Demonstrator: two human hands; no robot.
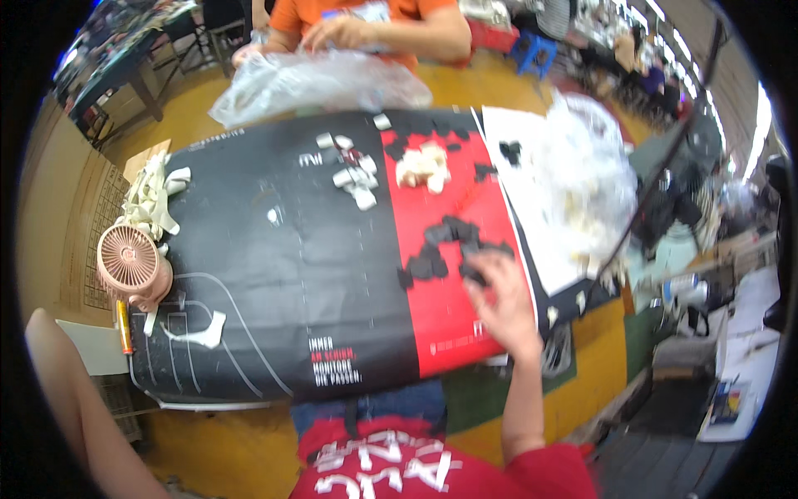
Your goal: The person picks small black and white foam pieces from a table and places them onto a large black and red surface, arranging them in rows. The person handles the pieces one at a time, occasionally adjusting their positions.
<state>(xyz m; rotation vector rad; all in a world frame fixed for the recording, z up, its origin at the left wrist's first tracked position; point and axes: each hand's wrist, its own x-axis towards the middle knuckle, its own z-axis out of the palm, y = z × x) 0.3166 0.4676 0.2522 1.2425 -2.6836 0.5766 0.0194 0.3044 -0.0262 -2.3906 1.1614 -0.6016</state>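
My right hand [501, 301] reaches over the red part of the table cover, somewhat blurred. Its thumb and fingers bend around a small black piece [472, 273], which looks like soft fabric. Several similar dark pieces [428, 263] lie loosely in a bent row beside and beyond the fingertips. Farther up the red strip sits a heap of cream pieces [422, 168], with scattered black pieces [432, 126] past it. At the left edge only my bare left arm shows; my left hand is not visible.
A pink fan [133, 262] stands at the table's left edge by a pile of cream strips [150, 198]. White pieces [357, 181] lie mid-table. At right is a large clear plastic bag [586, 179]. Opposite, a person in orange handles another clear bag [324, 81].
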